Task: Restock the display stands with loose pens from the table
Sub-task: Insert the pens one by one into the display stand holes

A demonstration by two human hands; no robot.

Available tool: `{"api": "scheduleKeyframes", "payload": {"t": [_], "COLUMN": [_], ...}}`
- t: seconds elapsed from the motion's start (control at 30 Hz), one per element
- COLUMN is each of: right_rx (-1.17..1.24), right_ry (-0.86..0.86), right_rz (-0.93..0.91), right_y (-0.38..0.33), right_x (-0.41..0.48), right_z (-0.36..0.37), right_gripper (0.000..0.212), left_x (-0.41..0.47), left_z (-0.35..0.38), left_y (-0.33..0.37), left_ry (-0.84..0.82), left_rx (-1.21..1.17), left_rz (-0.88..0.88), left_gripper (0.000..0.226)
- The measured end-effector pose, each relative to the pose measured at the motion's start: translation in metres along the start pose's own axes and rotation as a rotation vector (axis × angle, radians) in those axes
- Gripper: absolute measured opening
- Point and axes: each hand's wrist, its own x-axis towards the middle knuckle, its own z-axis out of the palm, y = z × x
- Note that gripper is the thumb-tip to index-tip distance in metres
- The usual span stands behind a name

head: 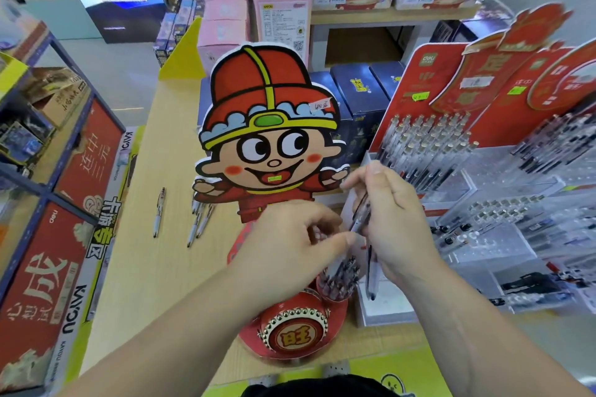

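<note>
R hand (393, 222) grips a pen (360, 219) over the cartoon stand (271, 138)'s front cup (338, 280). L hand (290, 242) is curled, thumb at the pen; pinching or not, can't tell. Person should steer it tip-down into a gap w/o jostling neighbours. Loose pens (159, 213) lie left of stand.

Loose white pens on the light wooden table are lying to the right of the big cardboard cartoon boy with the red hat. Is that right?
Not quite. The loose white pens lie on the light wooden table to the left of the cardboard cartoon boy with the red hat, not the right. The head view shows it.
</note>
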Motion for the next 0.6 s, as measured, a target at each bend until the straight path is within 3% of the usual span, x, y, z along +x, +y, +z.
{"api": "scheduleKeyframes", "payload": {"t": [0.1,0.23,0.47,0.53,0.6], "right_rx": [0.027,-0.003,-0.056,-0.077,-0.132], "right_ry": [-0.060,-0.073,-0.029,-0.004,-0.013], "right_rz": [-0.056,-0.057,-0.065,-0.086,-0.107], "right_y": [-0.007,-0.008,-0.012,-0.015,-0.015], "right_x": [-0.001,-0.003,0.005,0.013,0.022], "right_z": [0.002,-0.006,-0.012,-0.017,-0.023], "right_gripper": [0.037,0.020,0.010,0.006,0.009], "left_x": [0.005,0.003,0.009,0.007,0.002], "left_z": [0.005,0.001,-0.012,-0.019,-0.024], "left_y": [-0.002,-0.006,-0.028,-0.044,-0.062], "left_ry": [-0.025,0.063,0.255,0.342,0.329], "left_rx": [-0.081,-0.114,0.129,0.171,0.182], "left_rz": [-0.014,-0.051,0.035,-0.007,-0.098], "left_gripper": [0.010,0.009,0.007,0.013,0.018]}}
